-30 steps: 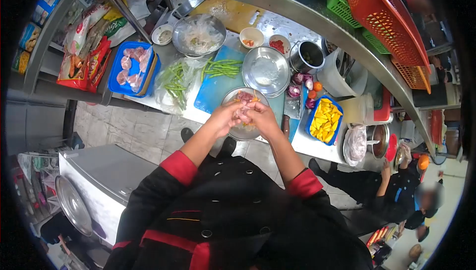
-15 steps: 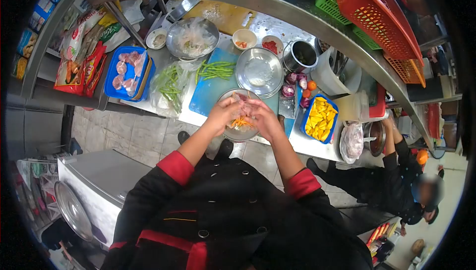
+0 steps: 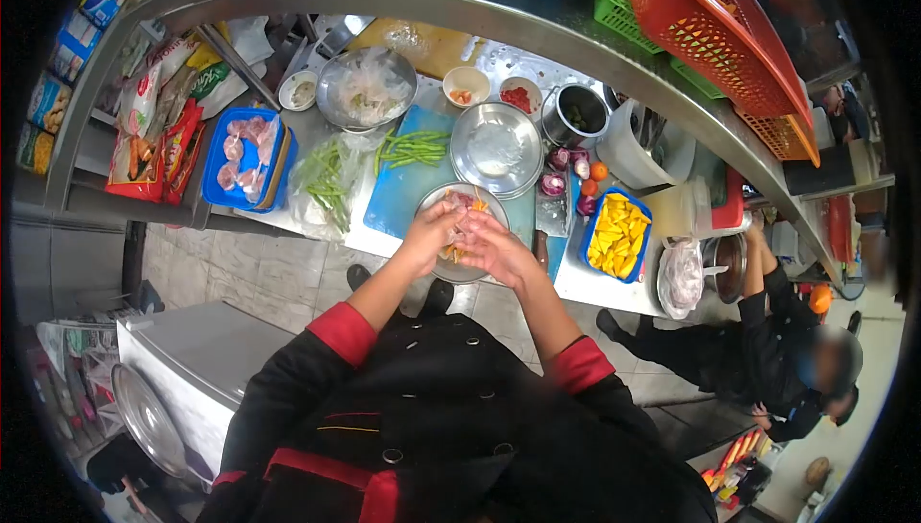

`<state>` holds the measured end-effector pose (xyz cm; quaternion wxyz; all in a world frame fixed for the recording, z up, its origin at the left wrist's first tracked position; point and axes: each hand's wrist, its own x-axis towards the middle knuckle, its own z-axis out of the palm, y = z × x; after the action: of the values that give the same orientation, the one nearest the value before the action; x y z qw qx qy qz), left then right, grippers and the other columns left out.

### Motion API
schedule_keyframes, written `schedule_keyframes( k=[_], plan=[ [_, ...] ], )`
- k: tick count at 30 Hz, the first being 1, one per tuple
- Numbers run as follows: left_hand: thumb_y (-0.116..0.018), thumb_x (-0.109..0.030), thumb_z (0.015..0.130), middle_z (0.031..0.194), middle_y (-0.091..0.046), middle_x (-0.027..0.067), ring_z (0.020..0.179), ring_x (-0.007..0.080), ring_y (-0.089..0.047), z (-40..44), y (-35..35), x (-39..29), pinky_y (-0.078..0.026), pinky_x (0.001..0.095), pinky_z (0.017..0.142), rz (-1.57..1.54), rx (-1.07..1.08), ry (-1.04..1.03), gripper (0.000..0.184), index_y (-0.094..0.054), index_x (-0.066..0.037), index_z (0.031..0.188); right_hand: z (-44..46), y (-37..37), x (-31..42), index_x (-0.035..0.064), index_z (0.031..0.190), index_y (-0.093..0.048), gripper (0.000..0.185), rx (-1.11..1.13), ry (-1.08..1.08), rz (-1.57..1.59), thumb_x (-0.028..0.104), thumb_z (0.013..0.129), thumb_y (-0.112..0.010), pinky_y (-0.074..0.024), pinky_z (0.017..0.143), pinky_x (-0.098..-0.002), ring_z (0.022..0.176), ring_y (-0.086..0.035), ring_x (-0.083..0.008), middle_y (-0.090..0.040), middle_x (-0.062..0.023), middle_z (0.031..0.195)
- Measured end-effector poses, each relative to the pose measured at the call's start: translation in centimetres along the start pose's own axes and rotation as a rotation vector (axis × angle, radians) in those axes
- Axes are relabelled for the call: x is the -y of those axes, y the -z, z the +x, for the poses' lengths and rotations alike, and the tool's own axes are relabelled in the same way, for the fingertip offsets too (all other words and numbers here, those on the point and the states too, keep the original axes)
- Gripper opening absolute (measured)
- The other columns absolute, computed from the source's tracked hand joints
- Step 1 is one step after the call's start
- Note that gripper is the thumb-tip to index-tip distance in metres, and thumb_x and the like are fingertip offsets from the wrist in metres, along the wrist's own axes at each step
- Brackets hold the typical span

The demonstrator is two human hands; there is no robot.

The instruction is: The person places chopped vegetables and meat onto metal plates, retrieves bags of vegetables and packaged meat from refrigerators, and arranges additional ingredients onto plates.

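Observation:
My left hand and my right hand meet over a round metal bowl at the near edge of the counter. Between their curled fingers is a pinkish slice of what looks like raw meat, with orange carrot strips at it. Fingers cover much of the slice and the bowl's inside; a few more strips show low in the bowl. Just behind stands a wider metal basin. Green beans lie on the blue cutting board to the left.
On the left are a blue tray of meat pieces and bagged green beans. A knife, red onions and a blue tub of yellow chunks sit rightward. Overhead runs a metal shelf. Another person stands at right.
My right hand has turned and closed further over the slice, its fingers now across it. Carrot strips now show above the fingers. The view has shifted slightly.

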<state>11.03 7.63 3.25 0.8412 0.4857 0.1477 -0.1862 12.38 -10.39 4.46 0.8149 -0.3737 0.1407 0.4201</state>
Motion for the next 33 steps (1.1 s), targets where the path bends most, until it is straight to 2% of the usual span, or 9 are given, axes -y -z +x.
schedule_keyframes(
  k=[5,8,13,14,19,21,23,29,33],
  plan=[
    [-0.049,-0.022,0.103,0.093,-0.062,0.0052,0.09,0.0186,-0.064,-0.4,-0.6,-1.4,-0.052,0.0365,0.086,-0.525,-0.112,0.17,0.019,-0.056,-0.004,0.106,2.3,3.5,-2.0,0.0111,0.126,-0.053,0.045,0.091,0.14,0.039,-0.004,0.085,-0.063,-0.0547,0.076,-0.0357,0.101,-0.063,-0.0208,-0.062,-0.0066,0.111],
    [-0.047,-0.023,0.103,0.108,-0.066,0.0119,0.098,0.0231,-0.067,0.0,-0.3,-2.0,-0.056,0.0381,0.086,-0.541,-0.019,0.195,0.028,-0.056,-0.001,0.118,1.1,2.3,-2.7,0.011,0.121,-0.055,0.043,0.175,0.213,0.237,-0.007,0.083,-0.064,-0.054,0.074,-0.0326,0.096,-0.065,-0.0202,-0.064,-0.0055,0.103],
    [-0.05,-0.024,0.103,0.099,-0.064,0.0075,0.089,0.0195,-0.067,1.5,3.0,-5.0,-0.057,0.0375,0.079,-0.436,-0.039,0.079,0.022,-0.057,-0.005,0.113,0.1,-0.2,-1.5,0.0095,0.115,-0.057,0.037,0.205,0.246,0.22,-0.007,0.083,-0.062,-0.0547,0.075,-0.0303,0.093,-0.066,-0.0179,-0.066,-0.0063,0.102],
    [-0.052,-0.024,0.102,0.095,-0.063,0.0053,0.085,0.018,-0.066,2.1,4.5,-6.5,-0.057,0.0366,0.076,-0.397,-0.022,0.01,0.019,-0.057,-0.008,0.11,0.2,-0.4,-1.0,0.009,0.116,-0.057,0.035,0.017,0.25,0.085,-0.005,0.084,-0.063,-0.0554,0.075,-0.0307,0.091,-0.066,-0.0181,-0.066,-0.0066,0.102],
    [-0.061,-0.025,0.095,0.094,-0.064,0.0043,0.081,0.0213,-0.064,7.9,9.8,-17.5,-0.05,0.0352,0.068,0.61,-0.388,-0.78,0.023,-0.058,-0.01,0.113,2.9,1.4,-2.8,0.0019,0.104,-0.062,0.022,-0.444,0.582,-0.928,-0.005,0.083,-0.068,-0.0506,0.075,-0.0256,0.086,-0.061,-0.0117,-0.062,-0.0053,0.098],
    [-0.063,-0.024,0.092,0.118,-0.063,0.0138,0.107,0.0303,-0.062,9.1,12.1,-21.3,-0.049,0.0379,0.089,0.921,-0.363,-0.562,0.034,-0.058,-0.008,0.122,2.8,-3.9,-2.2,0.0006,0.101,-0.064,0.021,-0.532,0.65,-1.275,-0.006,0.082,-0.065,-0.0506,0.086,-0.0309,0.096,-0.064,-0.0212,-0.065,-0.0122,0.109],
    [-0.067,-0.024,0.086,0.12,-0.062,0.018,0.111,0.0362,-0.058,11.2,16.0,-21.0,-0.046,0.0445,0.098,1.479,-0.393,-0.665,0.035,-0.064,-0.006,0.117,3.9,-4.3,-2.7,0.0012,0.101,-0.066,0.021,-0.475,0.758,-1.503,-0.006,0.081,-0.065,-0.0494,0.09,-0.0349,0.101,-0.063,-0.0263,-0.063,-0.0149,0.116],
    [-0.071,-0.017,0.079,0.119,-0.061,0.0186,0.113,0.0384,-0.055,0.5,25.7,-26.3,-0.043,0.0462,0.101,1.178,-0.743,-0.953,0.034,-0.068,-0.004,0.111,4.5,-12.7,-2.7,0.0024,0.102,-0.069,0.023,-0.675,0.82,-1.748,-0.004,0.081,-0.065,-0.0452,0.099,-0.0427,0.118,-0.055,-0.0367,-0.061,-0.021,0.124],
    [-0.07,-0.02,0.083,0.106,-0.066,0.0211,0.1,0.0399,-0.062,-8.3,35.0,-26.6,-0.049,0.0483,0.087,1.47,-0.927,-0.491,0.029,-0.069,-0.004,0.106,8.7,-18.0,-4.4,0.0051,0.105,-0.069,0.025,-0.565,0.81,-1.62,0.001,0.081,-0.067,-0.0444,0.1,-0.0421,0.116,-0.056,-0.0363,-0.063,-0.0185,0.121]
  ],
)
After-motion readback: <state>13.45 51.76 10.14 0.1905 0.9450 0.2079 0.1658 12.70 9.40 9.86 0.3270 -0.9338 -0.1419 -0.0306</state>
